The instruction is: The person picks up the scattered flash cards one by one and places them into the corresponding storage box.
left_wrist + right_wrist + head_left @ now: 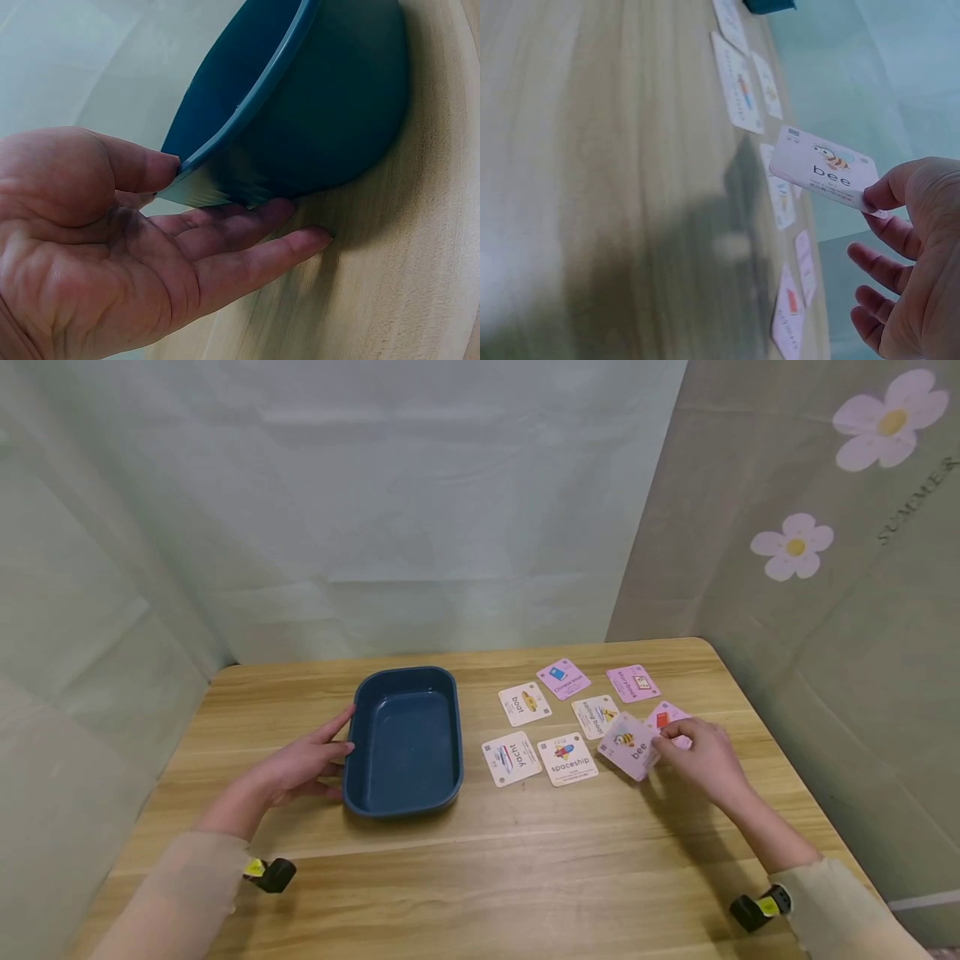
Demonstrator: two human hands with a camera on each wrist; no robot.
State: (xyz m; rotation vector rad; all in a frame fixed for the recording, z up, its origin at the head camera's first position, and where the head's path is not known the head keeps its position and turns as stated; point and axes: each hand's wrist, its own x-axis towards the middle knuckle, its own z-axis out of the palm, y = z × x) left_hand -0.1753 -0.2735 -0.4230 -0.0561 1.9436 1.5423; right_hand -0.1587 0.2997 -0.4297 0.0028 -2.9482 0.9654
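Now right grip pinching bee card, left grip wider, holding tray

Your dark blue, round-cornered plastic tray looks smooth, with a soft sheen along its rim. The square, pale pink paper bee card looks smooth and nearly matt to you. You see a light brown, wood-grained tabletop, smooth and faintly glossy. Your pale beige cloth sleeves look matt; the pale grey-green backdrop sheet looks creased, its folds catching a dull sheen.
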